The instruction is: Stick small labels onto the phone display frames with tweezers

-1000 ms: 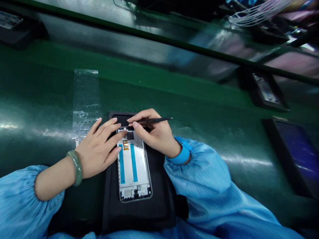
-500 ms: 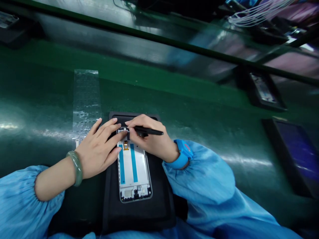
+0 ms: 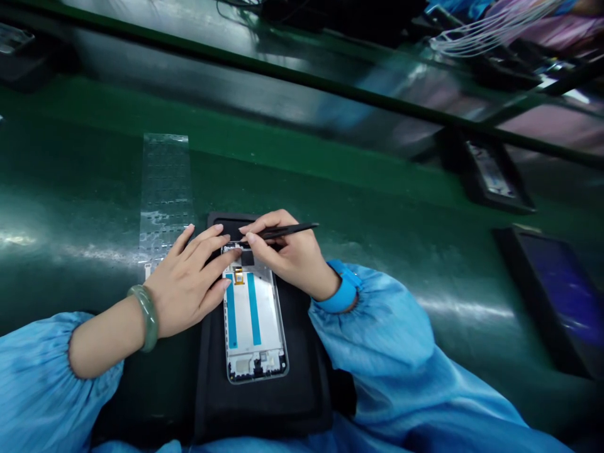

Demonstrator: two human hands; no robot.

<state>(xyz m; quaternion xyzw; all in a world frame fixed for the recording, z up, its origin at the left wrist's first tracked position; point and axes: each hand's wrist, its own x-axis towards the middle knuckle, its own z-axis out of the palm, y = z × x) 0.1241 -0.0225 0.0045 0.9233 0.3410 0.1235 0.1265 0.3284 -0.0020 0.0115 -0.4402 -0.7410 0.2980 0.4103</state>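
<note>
A white phone frame [image 3: 255, 327] with two blue strips lies face up in a black tray [image 3: 264, 402] in front of me. My left hand [image 3: 189, 283] rests flat on the frame's upper left edge, fingers stretched out, a green bangle on the wrist. My right hand [image 3: 287, 255] pinches black tweezers [image 3: 283, 231], whose tips touch the top end of the frame, just beside my left fingertips. Both forearms are in blue sleeves.
A clear film strip [image 3: 165, 195] with small parts lies on the green bench left of the tray. On the conveyor at the right stand another black tray with a phone frame [image 3: 493, 173] and a dark tray [image 3: 557, 289]. White cables [image 3: 491, 25] hang top right.
My right hand tilted the tweezers down and lower half a second ago, then raised them back; their tips stay at the frame's top end. My left hand has not moved.
</note>
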